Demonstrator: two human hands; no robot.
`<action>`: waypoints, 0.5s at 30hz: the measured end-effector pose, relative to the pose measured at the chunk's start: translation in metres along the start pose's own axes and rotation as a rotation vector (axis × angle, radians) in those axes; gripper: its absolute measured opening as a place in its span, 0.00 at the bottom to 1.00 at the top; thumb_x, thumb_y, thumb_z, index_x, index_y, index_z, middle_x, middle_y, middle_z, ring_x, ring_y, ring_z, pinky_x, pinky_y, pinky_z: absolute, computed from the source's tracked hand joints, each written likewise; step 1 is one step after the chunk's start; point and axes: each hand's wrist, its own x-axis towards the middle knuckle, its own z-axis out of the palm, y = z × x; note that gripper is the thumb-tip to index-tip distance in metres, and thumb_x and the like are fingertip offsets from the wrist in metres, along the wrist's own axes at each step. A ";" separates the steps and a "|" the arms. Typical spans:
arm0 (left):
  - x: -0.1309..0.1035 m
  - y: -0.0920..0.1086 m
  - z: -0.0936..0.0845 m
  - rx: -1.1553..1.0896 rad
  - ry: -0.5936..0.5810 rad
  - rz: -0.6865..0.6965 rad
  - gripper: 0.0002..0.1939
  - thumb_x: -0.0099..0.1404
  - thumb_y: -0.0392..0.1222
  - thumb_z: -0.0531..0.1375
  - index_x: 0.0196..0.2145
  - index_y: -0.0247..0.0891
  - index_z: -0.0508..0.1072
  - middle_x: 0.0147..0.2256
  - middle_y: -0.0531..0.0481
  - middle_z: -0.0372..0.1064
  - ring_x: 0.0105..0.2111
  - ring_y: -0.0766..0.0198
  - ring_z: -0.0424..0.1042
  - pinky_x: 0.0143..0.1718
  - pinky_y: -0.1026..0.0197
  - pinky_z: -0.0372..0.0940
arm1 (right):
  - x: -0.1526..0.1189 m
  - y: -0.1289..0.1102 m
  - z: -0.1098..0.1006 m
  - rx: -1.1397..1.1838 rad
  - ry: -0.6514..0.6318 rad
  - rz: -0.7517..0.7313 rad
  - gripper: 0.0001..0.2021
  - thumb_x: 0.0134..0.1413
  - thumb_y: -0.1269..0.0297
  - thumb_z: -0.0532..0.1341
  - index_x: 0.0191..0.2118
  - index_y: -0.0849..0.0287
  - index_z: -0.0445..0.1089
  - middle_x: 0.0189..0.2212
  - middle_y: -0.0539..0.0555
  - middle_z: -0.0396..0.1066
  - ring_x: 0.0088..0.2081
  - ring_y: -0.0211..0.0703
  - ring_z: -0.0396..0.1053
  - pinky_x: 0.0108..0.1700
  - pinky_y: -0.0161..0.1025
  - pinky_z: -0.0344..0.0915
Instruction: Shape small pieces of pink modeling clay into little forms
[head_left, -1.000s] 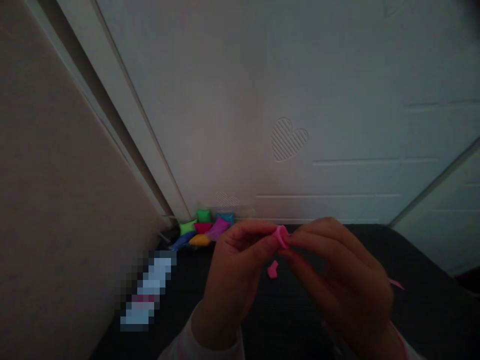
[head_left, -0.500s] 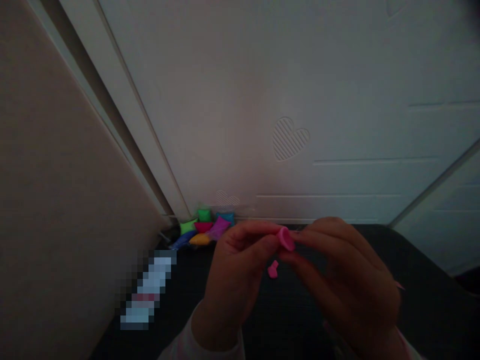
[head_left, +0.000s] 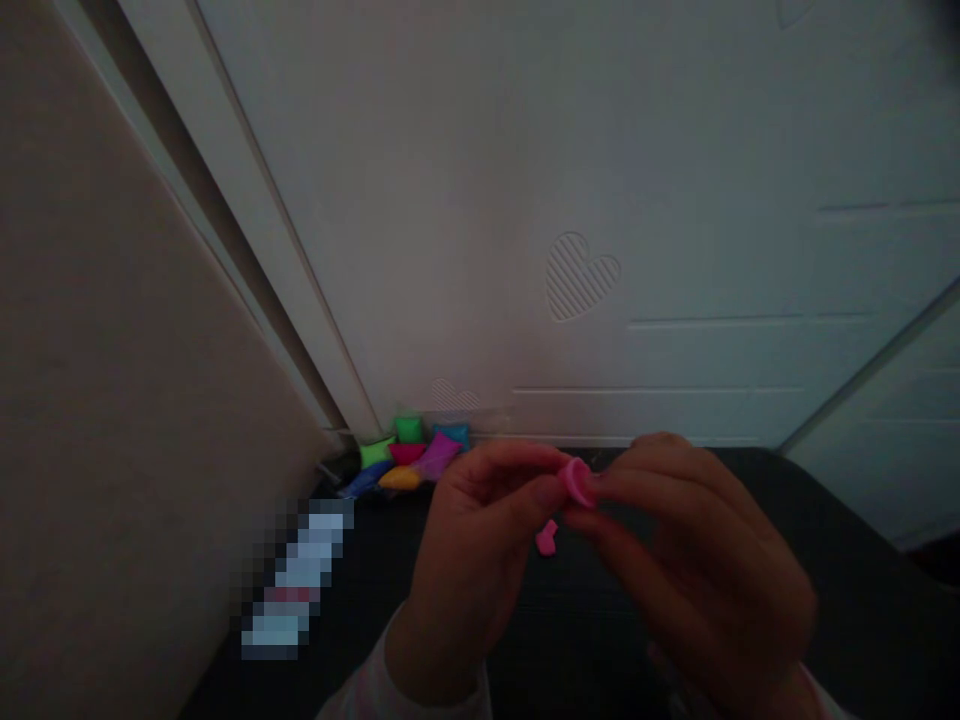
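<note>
A small pink piece of modelling clay [head_left: 578, 484], hollowed like a little cup, is held up between both hands above the dark table. My left hand [head_left: 472, 550] pinches it from the left between thumb and forefinger. From the right, my right hand [head_left: 705, 560] grips its rim, the forefinger at the opening and the thumb beneath. Below and behind the hands, a second pink clay piece [head_left: 547, 538] with a bent shape lies on the table.
Several coloured packets, among them a purple packet [head_left: 439, 456] and an orange packet [head_left: 401, 478], are heaped at the table's back left. A blurred-out pale strip [head_left: 300, 575] lies at the left edge. A white panel [head_left: 420, 250] with embossed hearts stands behind the dark table [head_left: 750, 490].
The clay cup has shifted slightly right and its opening has turned, so the rim now shows as a rounder ring. My right hand has moved a little to the right.
</note>
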 end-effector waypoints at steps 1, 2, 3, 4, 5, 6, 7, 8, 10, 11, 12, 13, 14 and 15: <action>0.000 0.000 0.000 0.001 0.009 0.000 0.05 0.51 0.31 0.67 0.27 0.39 0.78 0.26 0.58 0.77 0.26 0.75 0.72 0.28 0.75 0.65 | 0.000 0.000 0.000 0.006 0.005 0.005 0.11 0.49 0.78 0.62 0.40 0.61 0.67 0.33 0.48 0.66 0.34 0.33 0.63 0.36 0.33 0.63; 0.000 0.000 0.000 0.004 0.015 -0.001 0.05 0.50 0.32 0.67 0.26 0.39 0.78 0.25 0.58 0.76 0.26 0.75 0.72 0.27 0.76 0.65 | 0.000 0.000 0.000 0.004 0.007 0.006 0.11 0.49 0.78 0.62 0.40 0.61 0.67 0.32 0.48 0.66 0.34 0.33 0.63 0.35 0.33 0.63; 0.000 -0.001 0.000 0.010 0.018 -0.003 0.05 0.50 0.32 0.67 0.26 0.39 0.78 0.25 0.58 0.76 0.25 0.75 0.71 0.25 0.76 0.64 | 0.000 -0.001 0.000 -0.003 0.004 0.005 0.11 0.50 0.78 0.62 0.39 0.61 0.67 0.32 0.48 0.66 0.34 0.33 0.63 0.35 0.33 0.63; 0.000 -0.001 0.000 0.016 0.019 -0.003 0.06 0.49 0.32 0.68 0.26 0.39 0.78 0.25 0.58 0.76 0.24 0.76 0.70 0.23 0.77 0.63 | -0.001 -0.001 0.000 -0.011 0.001 0.000 0.10 0.50 0.78 0.62 0.39 0.61 0.67 0.31 0.48 0.66 0.33 0.33 0.63 0.35 0.33 0.63; 0.000 -0.001 0.000 0.023 0.018 -0.006 0.06 0.49 0.32 0.68 0.26 0.39 0.78 0.25 0.58 0.76 0.24 0.76 0.70 0.22 0.77 0.61 | -0.001 -0.001 -0.001 -0.017 -0.001 -0.002 0.11 0.50 0.79 0.61 0.39 0.61 0.67 0.31 0.48 0.67 0.33 0.33 0.63 0.35 0.33 0.63; 0.000 -0.001 0.000 0.029 0.015 -0.008 0.06 0.48 0.33 0.68 0.26 0.39 0.78 0.25 0.57 0.76 0.23 0.76 0.69 0.21 0.77 0.60 | -0.002 -0.002 -0.002 -0.020 -0.001 -0.005 0.11 0.50 0.79 0.61 0.39 0.60 0.67 0.31 0.48 0.67 0.33 0.34 0.63 0.35 0.33 0.63; 0.000 -0.001 0.000 0.030 0.012 -0.009 0.06 0.48 0.33 0.68 0.26 0.40 0.79 0.25 0.58 0.76 0.23 0.77 0.69 0.20 0.78 0.60 | -0.002 -0.002 -0.002 -0.021 -0.001 -0.002 0.11 0.49 0.79 0.61 0.39 0.60 0.67 0.31 0.48 0.67 0.32 0.34 0.63 0.35 0.34 0.63; 0.000 -0.001 0.000 0.030 0.010 -0.009 0.06 0.48 0.33 0.68 0.26 0.40 0.79 0.25 0.58 0.75 0.22 0.77 0.68 0.20 0.78 0.59 | -0.002 -0.002 -0.003 -0.020 0.002 0.001 0.12 0.49 0.80 0.62 0.39 0.59 0.68 0.30 0.48 0.67 0.32 0.34 0.63 0.35 0.34 0.63; 0.000 0.000 0.000 0.024 0.003 -0.007 0.06 0.48 0.33 0.68 0.26 0.40 0.79 0.25 0.58 0.75 0.23 0.77 0.68 0.20 0.78 0.59 | -0.002 -0.003 -0.003 -0.018 0.008 0.005 0.13 0.48 0.80 0.62 0.38 0.58 0.68 0.29 0.48 0.68 0.31 0.35 0.63 0.34 0.35 0.64; 0.000 0.000 0.000 0.021 0.002 -0.008 0.06 0.48 0.33 0.68 0.26 0.40 0.79 0.25 0.58 0.75 0.23 0.77 0.69 0.21 0.77 0.59 | -0.001 -0.003 -0.002 -0.019 0.011 0.006 0.13 0.48 0.80 0.62 0.38 0.58 0.68 0.28 0.48 0.68 0.30 0.36 0.63 0.33 0.36 0.64; -0.001 0.000 0.000 0.020 0.001 -0.009 0.06 0.48 0.33 0.69 0.26 0.41 0.79 0.25 0.57 0.75 0.24 0.76 0.69 0.22 0.77 0.59 | -0.001 -0.004 -0.002 -0.025 0.017 0.007 0.13 0.48 0.80 0.62 0.38 0.57 0.68 0.28 0.48 0.68 0.30 0.36 0.63 0.33 0.36 0.64; -0.001 0.001 0.000 0.022 0.000 -0.011 0.06 0.48 0.33 0.69 0.25 0.41 0.79 0.25 0.57 0.75 0.25 0.75 0.70 0.22 0.76 0.60 | 0.000 -0.005 -0.002 -0.031 0.029 0.009 0.13 0.48 0.79 0.62 0.38 0.57 0.68 0.27 0.47 0.68 0.29 0.36 0.63 0.33 0.36 0.65; -0.001 0.001 0.000 0.024 -0.002 -0.013 0.06 0.48 0.33 0.69 0.25 0.42 0.79 0.25 0.57 0.75 0.25 0.75 0.70 0.22 0.76 0.60 | 0.000 -0.005 -0.001 -0.039 0.040 0.009 0.12 0.48 0.78 0.62 0.38 0.56 0.69 0.27 0.47 0.68 0.29 0.36 0.63 0.33 0.36 0.65; -0.001 0.000 0.000 0.028 0.000 -0.015 0.06 0.48 0.33 0.69 0.25 0.42 0.79 0.25 0.57 0.76 0.25 0.74 0.70 0.22 0.76 0.60 | 0.001 -0.006 -0.001 -0.047 0.052 0.010 0.11 0.48 0.77 0.63 0.38 0.56 0.69 0.27 0.47 0.68 0.29 0.36 0.63 0.33 0.36 0.65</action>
